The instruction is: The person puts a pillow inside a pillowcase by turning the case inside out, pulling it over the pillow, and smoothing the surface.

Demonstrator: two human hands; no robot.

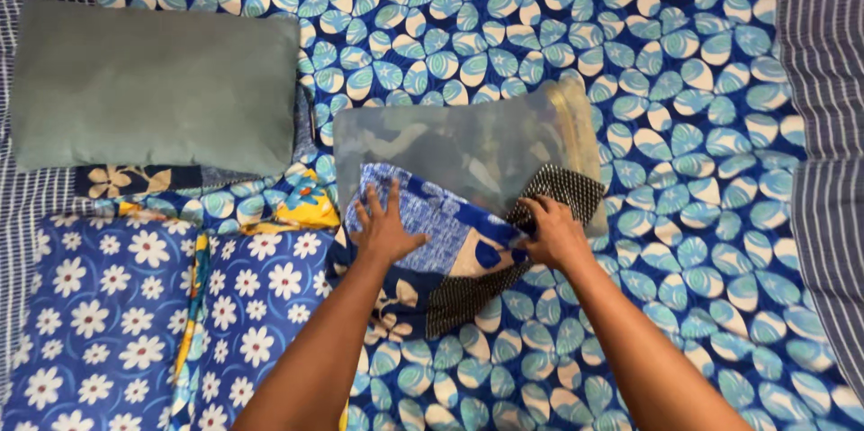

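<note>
- The left hand [385,226] lay flat, fingers spread, on the patchwork pillow [432,233].
- The right hand [551,233] gripped the grey pillowcase [459,148] edge around the pillow, on the bed [684,125].

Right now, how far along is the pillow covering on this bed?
Done, it seems: one grey-green pillow lies covered at upper left. In hand: the left hand presses the patchwork pillow flat while the right hand grips the edge of the grey-green cover, which hides only its far part. Left: the near part remains bare.
</note>
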